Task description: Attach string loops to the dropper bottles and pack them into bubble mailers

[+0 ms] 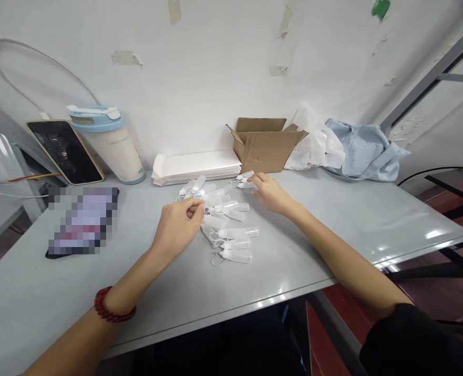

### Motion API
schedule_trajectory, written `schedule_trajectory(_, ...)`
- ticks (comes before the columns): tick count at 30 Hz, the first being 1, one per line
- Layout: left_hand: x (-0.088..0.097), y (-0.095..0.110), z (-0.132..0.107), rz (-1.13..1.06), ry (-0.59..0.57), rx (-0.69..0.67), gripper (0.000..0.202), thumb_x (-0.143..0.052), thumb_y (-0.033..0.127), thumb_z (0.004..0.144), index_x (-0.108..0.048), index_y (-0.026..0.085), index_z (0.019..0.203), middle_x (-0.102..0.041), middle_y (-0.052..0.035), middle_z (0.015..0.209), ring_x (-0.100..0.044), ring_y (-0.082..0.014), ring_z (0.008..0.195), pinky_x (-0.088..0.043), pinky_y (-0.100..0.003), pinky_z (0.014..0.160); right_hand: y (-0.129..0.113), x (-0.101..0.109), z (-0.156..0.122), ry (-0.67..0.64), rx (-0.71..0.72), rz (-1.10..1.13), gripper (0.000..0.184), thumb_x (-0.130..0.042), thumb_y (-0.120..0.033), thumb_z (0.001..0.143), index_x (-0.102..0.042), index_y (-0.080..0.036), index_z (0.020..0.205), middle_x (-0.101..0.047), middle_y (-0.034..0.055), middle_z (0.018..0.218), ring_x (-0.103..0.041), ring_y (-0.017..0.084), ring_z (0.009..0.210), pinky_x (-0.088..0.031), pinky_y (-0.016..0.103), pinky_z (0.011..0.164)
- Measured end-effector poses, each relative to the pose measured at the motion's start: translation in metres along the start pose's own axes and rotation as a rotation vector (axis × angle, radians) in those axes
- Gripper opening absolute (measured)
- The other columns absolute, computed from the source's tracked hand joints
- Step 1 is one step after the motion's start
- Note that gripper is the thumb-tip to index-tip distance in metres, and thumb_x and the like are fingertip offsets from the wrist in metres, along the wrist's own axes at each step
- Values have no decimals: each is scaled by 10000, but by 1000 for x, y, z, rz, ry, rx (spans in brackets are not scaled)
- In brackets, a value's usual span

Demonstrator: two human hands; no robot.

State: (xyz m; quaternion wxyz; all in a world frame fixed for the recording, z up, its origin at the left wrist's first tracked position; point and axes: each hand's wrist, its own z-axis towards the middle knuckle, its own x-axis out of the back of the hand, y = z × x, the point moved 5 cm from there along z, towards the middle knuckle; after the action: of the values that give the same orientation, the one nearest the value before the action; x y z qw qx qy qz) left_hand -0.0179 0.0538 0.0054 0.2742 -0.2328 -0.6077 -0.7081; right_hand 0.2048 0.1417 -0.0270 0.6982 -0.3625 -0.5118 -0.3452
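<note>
Small translucent plastic bottles [237, 256] with white caps and thin looped straps lie in a loose pile on the grey table. My left hand [178, 222] is at the pile's left side, thumb and fingertips pinched together. Whatever lies between those fingertips is hidden. At the far right of the pile, my right hand [270, 194] has its fingers bent around the end of a small bottle [244, 184]. Another small bottle [244, 175] rests just behind that one. Several bottles near the front lie side by side, caps pointing left.
Behind the pile are a stack of white flat boxes [198, 166] and an open cardboard box [268, 151]. A white plastic bag [317, 143] and a light blue cloth [368, 151] sit at right. Leftward are a tumbler [112, 149], a propped phone [66, 151] and a blurred-out device [84, 222].
</note>
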Motion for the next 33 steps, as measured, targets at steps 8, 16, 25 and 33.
schedule_trajectory(8,-1,1,-1,3,10,-15,292,-491,317,807,-700,129,888,-687,-25,687,-609,-175,645,-448,-271,632,1,-9,1,-36,-45,13,272,-507,-267,898,-549,-125,1125,-573,164,1093,-535,274,1011,-423,384,843)
schedule_trajectory(16,-1,1,-1,-9,9,-36,254,-505,306,816,-696,141,837,-675,-18,663,-590,-165,628,-432,-264,612,-7,4,0,96,-17,161,201,-500,-243,885,-594,-105,996,-626,148,1007,-566,259,948,-418,362,807)
schedule_trajectory(25,-10,-5,1,-298,-142,118,348,-515,449,840,-660,154,725,-649,-18,681,-513,-106,524,-419,-241,541,-59,41,-22,103,174,660,234,-480,-348,917,-615,-169,984,-647,57,962,-572,159,841,-418,264,671)
schedule_trajectory(33,-10,-2,1,-481,-113,121,264,-615,399,792,-714,157,830,-624,-7,676,-492,-88,528,-399,-213,494,-70,47,-27,67,253,726,204,-495,-303,919,-613,-167,1016,-643,51,953,-565,145,840,-426,275,729)
